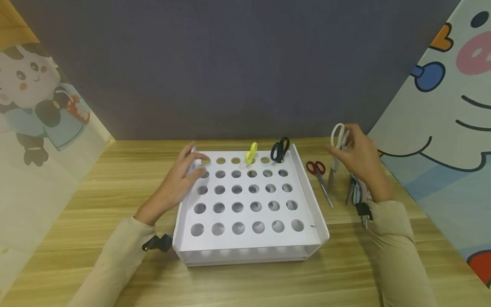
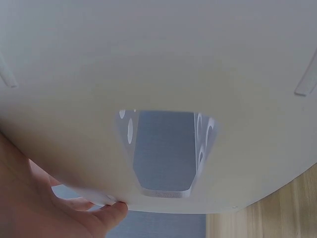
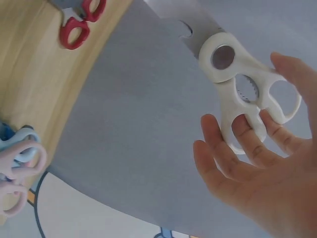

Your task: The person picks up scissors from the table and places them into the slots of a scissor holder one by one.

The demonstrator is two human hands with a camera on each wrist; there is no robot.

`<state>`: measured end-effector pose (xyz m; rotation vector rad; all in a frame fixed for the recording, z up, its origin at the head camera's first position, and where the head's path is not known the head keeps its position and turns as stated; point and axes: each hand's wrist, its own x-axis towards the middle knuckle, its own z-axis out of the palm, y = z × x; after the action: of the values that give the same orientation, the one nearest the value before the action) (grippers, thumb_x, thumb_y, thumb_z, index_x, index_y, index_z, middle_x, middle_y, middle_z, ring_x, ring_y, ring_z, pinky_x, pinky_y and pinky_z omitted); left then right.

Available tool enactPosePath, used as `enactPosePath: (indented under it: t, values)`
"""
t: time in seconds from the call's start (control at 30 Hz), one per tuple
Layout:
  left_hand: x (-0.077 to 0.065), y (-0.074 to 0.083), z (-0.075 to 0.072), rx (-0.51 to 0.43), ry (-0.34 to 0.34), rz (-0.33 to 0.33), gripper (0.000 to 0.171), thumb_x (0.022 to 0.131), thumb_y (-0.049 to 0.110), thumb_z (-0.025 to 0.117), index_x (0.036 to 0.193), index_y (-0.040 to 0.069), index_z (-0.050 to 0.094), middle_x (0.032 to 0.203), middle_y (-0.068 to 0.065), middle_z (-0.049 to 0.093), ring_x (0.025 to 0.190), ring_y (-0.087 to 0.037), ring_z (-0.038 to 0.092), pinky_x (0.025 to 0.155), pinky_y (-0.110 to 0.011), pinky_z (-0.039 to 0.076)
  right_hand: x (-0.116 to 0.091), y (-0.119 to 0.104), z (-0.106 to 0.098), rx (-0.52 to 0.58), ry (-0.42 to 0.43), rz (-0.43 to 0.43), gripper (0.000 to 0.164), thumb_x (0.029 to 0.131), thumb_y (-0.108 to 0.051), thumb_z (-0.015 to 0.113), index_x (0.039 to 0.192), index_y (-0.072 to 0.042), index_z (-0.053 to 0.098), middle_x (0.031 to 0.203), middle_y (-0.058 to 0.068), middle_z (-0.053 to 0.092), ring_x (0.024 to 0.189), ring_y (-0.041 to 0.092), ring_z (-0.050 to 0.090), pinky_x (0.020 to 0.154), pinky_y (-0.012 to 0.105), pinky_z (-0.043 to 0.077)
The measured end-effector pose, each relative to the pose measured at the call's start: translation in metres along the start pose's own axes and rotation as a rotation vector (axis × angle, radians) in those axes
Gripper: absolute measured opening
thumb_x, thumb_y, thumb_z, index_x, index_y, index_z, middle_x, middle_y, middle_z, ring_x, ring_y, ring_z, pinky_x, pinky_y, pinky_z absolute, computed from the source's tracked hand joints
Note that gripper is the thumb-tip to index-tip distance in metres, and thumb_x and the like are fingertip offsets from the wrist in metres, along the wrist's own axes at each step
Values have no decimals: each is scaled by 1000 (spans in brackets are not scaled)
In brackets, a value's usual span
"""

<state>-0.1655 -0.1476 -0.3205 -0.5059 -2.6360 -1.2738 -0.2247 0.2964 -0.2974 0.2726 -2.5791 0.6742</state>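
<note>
My left hand [image 1: 177, 179] grips the left wall of a white perforated rack [image 1: 245, 217] near its back corner, fingers reaching over the top. In the left wrist view, a fingertip [image 2: 116, 212] lies against the edge of that wall. Right of the rack, my right hand [image 1: 362, 155] holds white-handled kitchen scissors [image 3: 218, 72] by the handles, blades hanging downward. Red-handled scissors [image 1: 316, 169] lie between the rack and that hand. Yellow-handled scissors [image 1: 251, 153] and black-handled scissors [image 1: 280, 150] stand in the rack's back row of holes.
More scissors lie under my right wrist, including pink-handled scissors [image 3: 19, 161] and light-blue-handled scissors [image 3: 24, 136]. The wooden table [image 1: 115, 187] meets a dark grey panel [image 1: 238, 76] at the back. Walls with cartoon pictures [image 1: 452, 128] stand at both sides.
</note>
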Motion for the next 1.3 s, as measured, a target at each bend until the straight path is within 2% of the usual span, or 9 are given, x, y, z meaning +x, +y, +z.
enactPosePath:
  t: [0.27,0.5,0.57,0.67,0.77,0.93,1.07,1.2,1.3]
  values:
    - [-1,-1,1,-4,-7,-3,27,91,29,49,114,16,53,149,7,9,134,-34,16,100,-63,18,-3,-15,-8,7,48,-15,72,76,-44,66,132,-9,34,89,13,53,70,28,49,54,35,35]
    - [-2,-2,2,-3,-5,7,27,90,29,49,114,16,53,149,6,9,134,-33,15,100,-63,17,-6,-25,-13,75,105,-50,69,77,-39,67,131,-10,35,86,15,54,80,35,52,73,51,39]
    - [-2,-2,2,-4,-5,9,27,90,28,49,114,16,53,149,5,9,134,-33,15,100,-63,17,-6,-28,-13,79,123,-63,68,77,-39,67,130,-10,36,85,14,54,76,34,52,70,49,39]
    - [-2,-1,2,-4,-3,9,27,90,28,49,114,17,53,149,6,9,134,-33,15,100,-63,17,-8,-33,-15,59,156,-81,67,77,-40,67,129,-10,37,85,13,55,67,29,49,59,40,36]
    - [-1,0,2,-10,-3,10,26,91,28,49,114,16,54,149,7,9,134,-32,15,100,-62,18,-9,-40,-17,54,185,-96,66,76,-39,68,128,-11,38,86,14,57,68,27,49,57,37,33]
    - [-1,1,1,-10,-5,14,25,91,26,48,113,15,54,149,5,9,134,-34,16,100,-63,18,-11,-51,-22,93,219,-128,63,74,-37,70,125,-13,42,90,16,62,82,32,58,70,45,42]
    - [0,2,0,-5,-3,25,25,92,26,47,112,14,54,149,5,9,134,-34,16,100,-63,18,-13,-61,-28,95,267,-159,62,71,-34,73,122,-10,45,94,18,63,91,35,59,77,49,43]
    - [1,2,0,-2,2,25,25,92,26,47,112,14,55,149,5,9,134,-34,16,100,-63,18,-16,-71,-34,104,314,-192,61,70,-32,75,119,-10,48,96,18,62,100,34,57,86,48,42]
    - [1,0,1,-8,7,17,24,92,24,47,112,14,55,149,5,10,134,-33,16,101,-62,17,-17,-79,-37,131,337,-220,58,69,-31,75,118,-14,49,95,15,63,102,31,57,91,42,41]
